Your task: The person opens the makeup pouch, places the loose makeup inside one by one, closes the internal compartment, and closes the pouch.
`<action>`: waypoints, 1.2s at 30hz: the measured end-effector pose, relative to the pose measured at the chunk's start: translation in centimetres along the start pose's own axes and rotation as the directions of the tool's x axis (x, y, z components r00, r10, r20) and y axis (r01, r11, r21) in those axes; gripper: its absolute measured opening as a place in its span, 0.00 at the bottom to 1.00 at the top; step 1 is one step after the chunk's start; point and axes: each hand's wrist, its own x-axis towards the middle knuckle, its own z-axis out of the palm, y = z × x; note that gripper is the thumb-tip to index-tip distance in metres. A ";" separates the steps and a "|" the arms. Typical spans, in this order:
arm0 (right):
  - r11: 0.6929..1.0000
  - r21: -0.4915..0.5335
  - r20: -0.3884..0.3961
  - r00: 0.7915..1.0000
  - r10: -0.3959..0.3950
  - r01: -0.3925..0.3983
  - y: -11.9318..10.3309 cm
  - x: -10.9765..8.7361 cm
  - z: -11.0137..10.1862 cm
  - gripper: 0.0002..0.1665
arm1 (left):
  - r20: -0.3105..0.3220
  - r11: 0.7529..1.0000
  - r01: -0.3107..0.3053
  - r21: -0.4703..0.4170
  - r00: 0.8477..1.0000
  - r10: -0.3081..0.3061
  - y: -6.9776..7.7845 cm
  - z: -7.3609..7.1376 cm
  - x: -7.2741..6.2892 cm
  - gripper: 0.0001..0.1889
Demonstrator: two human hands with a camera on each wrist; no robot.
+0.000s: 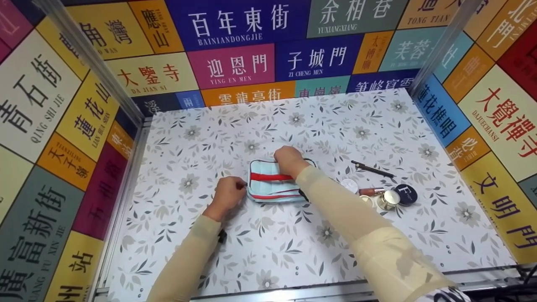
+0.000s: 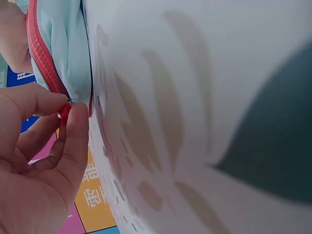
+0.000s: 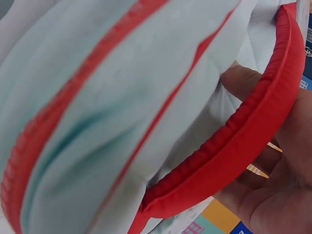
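A light blue cosmetic pouch (image 1: 277, 192) with red zips and a red handle strap (image 1: 270, 177) lies on the patterned tabletop. At its left front corner my left hand (image 1: 230, 192) pinches a small red zipper pull (image 2: 64, 113) between thumb and forefinger, beside the red zip (image 2: 45, 56). Across the pouch's far side, my right hand (image 1: 289, 160) grips the pouch with curled fingers. In the right wrist view its thumb (image 3: 241, 80) reaches in behind the red strap, against the pale fabric, and its palm lies beyond the strap.
Right of the pouch lie a dark pencil-like stick (image 1: 372, 169), a brown tube (image 1: 369, 191), a gold-lidded jar (image 1: 388, 199), a round dark compact (image 1: 406, 194) and a white round item (image 1: 349, 185). My right forearm crosses just beside them. Printed panels (image 1: 235, 63) enclose the table.
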 end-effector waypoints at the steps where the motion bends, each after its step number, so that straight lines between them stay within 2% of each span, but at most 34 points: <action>1: 1.000 -0.004 -0.001 1.000 -0.001 0.001 0.0 0.0 0.0 0.06 | -0.003 1.000 -0.001 -0.004 1.000 0.001 0.0 0.0 0.0 0.05; 7: 0.999 -0.030 -0.023 1.000 -0.018 0.018 0.1 0.1 -0.1 0.07 | -0.013 1.000 0.005 -0.028 1.000 -0.005 0.1 0.1 -0.2 0.05; 12: 0.999 -0.010 -0.049 0.998 -0.040 0.040 0.2 0.1 -0.4 0.06 | -0.013 0.999 0.028 -0.029 1.000 -0.028 0.1 0.1 -0.5 0.05; 15: 0.999 0.016 -0.050 0.998 -0.048 0.049 0.4 0.2 -0.7 0.05 | -0.021 1.000 0.012 -0.006 1.000 -0.012 0.0 0.0 -0.5 0.06; 19: 0.996 0.085 -0.025 0.999 -0.021 0.023 0.7 0.3 -1.1 0.09 | -0.025 1.000 -0.003 0.015 1.000 0.003 0.1 0.0 -0.5 0.06; 22: 0.992 0.128 -0.006 1.000 0.010 -0.010 0.7 0.5 -1.2 0.13 | -0.012 1.000 0.012 0.018 1.000 -0.012 0.2 -0.1 -0.6 0.06; 27: 0.985 0.166 0.007 0.999 0.048 -0.049 0.5 0.7 -1.1 0.13 | 0.001 0.999 0.021 0.030 1.000 -0.021 0.3 -0.2 -0.7 0.06; 36: 0.999 0.029 -0.031 0.999 0.040 -0.039 0.3 1.1 -0.8 0.11 | 0.013 0.999 0.025 0.034 1.000 -0.026 0.3 -0.2 -1.0 0.06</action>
